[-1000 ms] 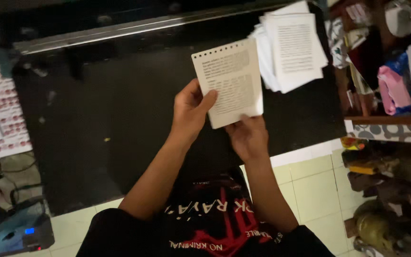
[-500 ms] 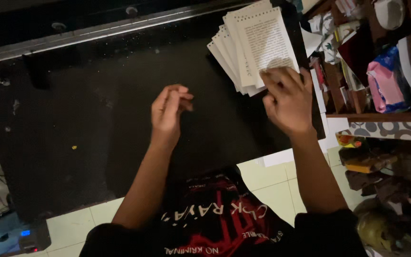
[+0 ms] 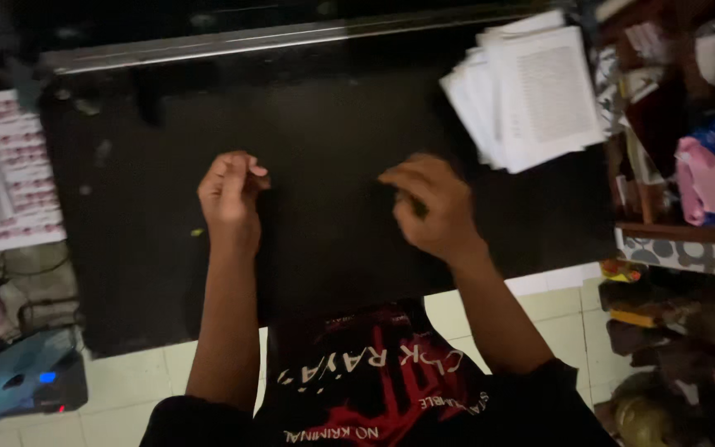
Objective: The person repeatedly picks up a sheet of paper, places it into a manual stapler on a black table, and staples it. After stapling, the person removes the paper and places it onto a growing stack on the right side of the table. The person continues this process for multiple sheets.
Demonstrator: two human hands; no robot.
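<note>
The left hand hovers over the black mat, fingers curled loosely inward, thumb near the fingertips; it holds nothing visible. The right hand also hangs above the mat, fingers bent down in a loose claw, blurred, nothing seen in it. One fanned stack of papers lies at the mat's far right corner, well apart from both hands. A sheet of stickers lies left of the mat. Shelves stand to the right.

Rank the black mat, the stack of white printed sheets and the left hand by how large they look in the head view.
1. black mat, largest by far
2. stack of white printed sheets
3. left hand, smallest, though it is nearer the camera, so its true size is unsure
</note>
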